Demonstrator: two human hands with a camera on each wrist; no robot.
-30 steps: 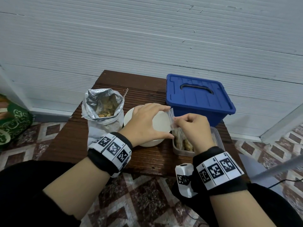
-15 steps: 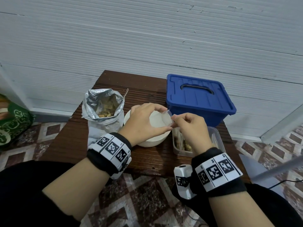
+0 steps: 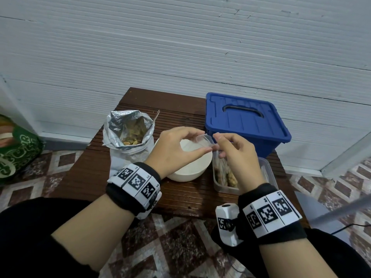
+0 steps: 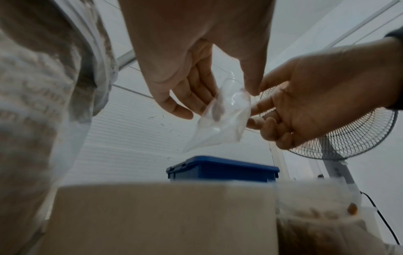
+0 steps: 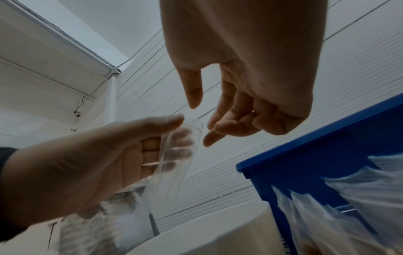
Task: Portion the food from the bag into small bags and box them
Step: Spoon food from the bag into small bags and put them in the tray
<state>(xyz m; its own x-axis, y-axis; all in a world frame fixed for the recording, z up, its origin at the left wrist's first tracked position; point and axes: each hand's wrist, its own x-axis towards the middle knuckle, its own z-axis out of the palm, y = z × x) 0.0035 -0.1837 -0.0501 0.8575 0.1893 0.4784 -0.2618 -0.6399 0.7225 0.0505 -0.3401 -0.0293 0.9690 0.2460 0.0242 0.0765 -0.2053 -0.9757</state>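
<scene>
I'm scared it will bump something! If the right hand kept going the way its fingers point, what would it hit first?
Probably the small clear bag right at its fingers, held by the left hand. Past that comes the left hand itself, above the white bowl. Depth is hard to judge.

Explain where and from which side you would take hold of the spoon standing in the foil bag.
Grip the spoon by its bare handle tip, which sticks up past the foil bag's far right rim; the bowl end is buried in the food. Probably come from above on the right, pinching the slanted handle, since only that thin end is exposed.
</scene>
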